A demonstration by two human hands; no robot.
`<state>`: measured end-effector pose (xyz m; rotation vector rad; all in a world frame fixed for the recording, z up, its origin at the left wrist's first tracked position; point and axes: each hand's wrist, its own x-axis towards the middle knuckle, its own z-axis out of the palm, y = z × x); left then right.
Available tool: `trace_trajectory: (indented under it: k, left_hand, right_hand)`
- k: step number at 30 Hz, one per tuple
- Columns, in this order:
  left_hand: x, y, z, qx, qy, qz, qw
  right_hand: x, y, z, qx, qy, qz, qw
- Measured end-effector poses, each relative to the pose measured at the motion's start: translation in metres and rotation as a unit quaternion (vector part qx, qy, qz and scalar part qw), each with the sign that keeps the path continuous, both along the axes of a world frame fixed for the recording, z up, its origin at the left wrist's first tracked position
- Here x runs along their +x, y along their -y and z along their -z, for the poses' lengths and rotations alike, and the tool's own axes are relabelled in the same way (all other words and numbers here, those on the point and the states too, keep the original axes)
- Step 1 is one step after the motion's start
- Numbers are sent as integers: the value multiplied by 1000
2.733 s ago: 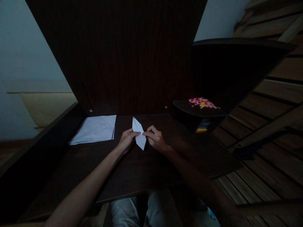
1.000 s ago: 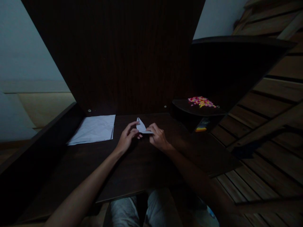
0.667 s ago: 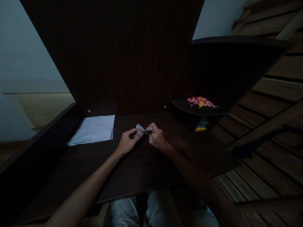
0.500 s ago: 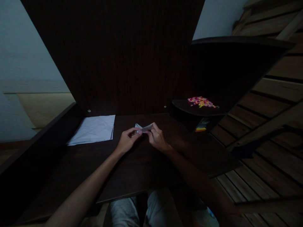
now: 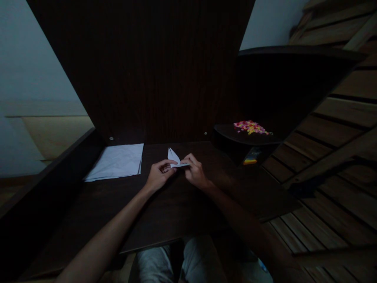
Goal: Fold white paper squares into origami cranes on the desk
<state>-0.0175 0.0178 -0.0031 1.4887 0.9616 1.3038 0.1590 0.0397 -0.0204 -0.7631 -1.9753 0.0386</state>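
Between my two hands, just above the dark desk, is a small folded piece of white paper [image 5: 173,156]. One pointed flap stands up at its far left side, and another part lies out toward the right. My left hand [image 5: 159,173] pinches the paper's left end between thumb and fingers. On the other end my right hand [image 5: 194,171] is closed, its fingers and thumb on the right part. The paper's lower edge is partly hidden by my fingers.
A stack of white paper sheets [image 5: 118,161] lies at the left of the desk [image 5: 176,208]. Small pink, red and yellow pieces [image 5: 251,127] are heaped on a corner shelf [image 5: 226,131] at right. Below that shelf is a yellow-edged item [image 5: 250,161]. Wooden slats stand at far right.
The pointed flap on the left now stands higher and shows more. The right part of the paper has tilted down flatter, with my right fingers shifted over it. My left hand barely moved.
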Motion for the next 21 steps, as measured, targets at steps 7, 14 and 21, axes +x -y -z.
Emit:
trace_trajectory:
  k: [7,14,21]
  left_hand:
    - [0,1,-2,16,-20,-6,1000]
    - [-4,-1,-3,11,-11,-43,999]
    - [-4,-1,-9,0,-21,-37,999]
  right_hand:
    - [-4,4,-6,-20,-42,-18,999]
    - [-11,5,-11,-136,-138,-14,981]
    - [-15,-1,-2,-315,-236,-102,914]
